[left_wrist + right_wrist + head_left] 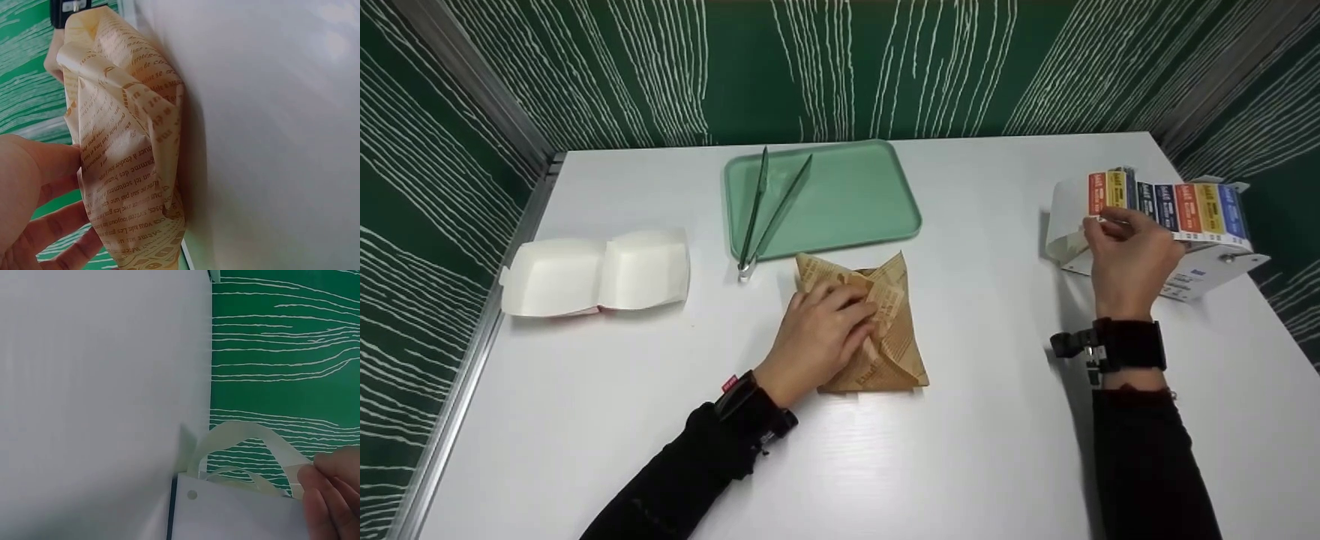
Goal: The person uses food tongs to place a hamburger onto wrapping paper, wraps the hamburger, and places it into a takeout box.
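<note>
background: green, white-streaked walls (pixel 750 75) around a white surface (pixel 960 450).
left hand (pixel 829 330): fingers relaxed, laid over a paper-wrapped package (pixel 896 345) near mid-surface.
right hand (pixel 1132 259): fingers pinching a pale strip (pixel 284 453) looping from a label dispenser (pixel 1207 262), far right.

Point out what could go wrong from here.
The wrapped packet might come undone if the left hand resting on it lifts. The strip pinched by the right hand bows in a loop, so it could twist or crease. The dispenser might slide if the strip is tugged, as no hand is seen bracing it.
</note>
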